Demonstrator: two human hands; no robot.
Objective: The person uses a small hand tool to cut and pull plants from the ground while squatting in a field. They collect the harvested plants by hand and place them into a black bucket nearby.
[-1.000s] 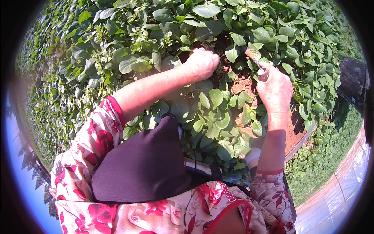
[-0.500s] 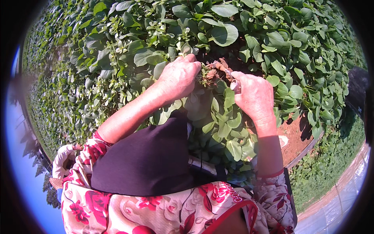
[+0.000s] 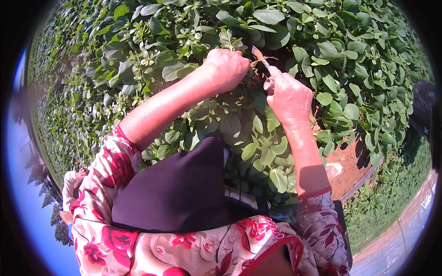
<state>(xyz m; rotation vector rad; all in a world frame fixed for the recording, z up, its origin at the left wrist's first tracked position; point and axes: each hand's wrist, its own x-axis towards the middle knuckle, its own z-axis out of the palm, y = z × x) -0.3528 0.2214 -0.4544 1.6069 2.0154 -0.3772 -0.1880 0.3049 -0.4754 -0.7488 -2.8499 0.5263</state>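
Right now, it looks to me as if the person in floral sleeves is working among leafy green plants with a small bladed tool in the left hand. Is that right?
Not quite: the head view shows the small bladed tool in the right hand, not the left hand. The person in floral sleeves is indeed working among leafy green plants.

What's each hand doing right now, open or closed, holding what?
Left hand: closed, holding a small green leafy plant; fingertips hidden.
Right hand: closed, holding a narrow-bladed metal tool with a round handle.
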